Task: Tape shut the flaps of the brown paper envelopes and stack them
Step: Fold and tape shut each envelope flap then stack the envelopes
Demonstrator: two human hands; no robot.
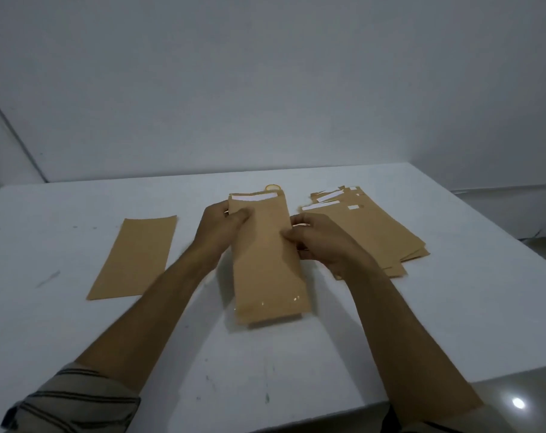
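I hold one brown paper envelope (265,264) lifted above the middle of the white table (390,323). Its far end shows an open flap with a white strip. My left hand (221,229) grips its upper left edge, and my right hand (318,242) pinches its right edge. A single brown envelope (134,257) lies flat on the left. To the right sits a fanned pile of brown envelopes (374,226), flaps open with white strips showing. A roll of clear tape (273,187) peeks out behind the held envelope.
A bare grey wall stands behind the table. The table's near right corner ends at a glossy floor (521,398) with a light reflection. Small dark marks dot the tabletop.
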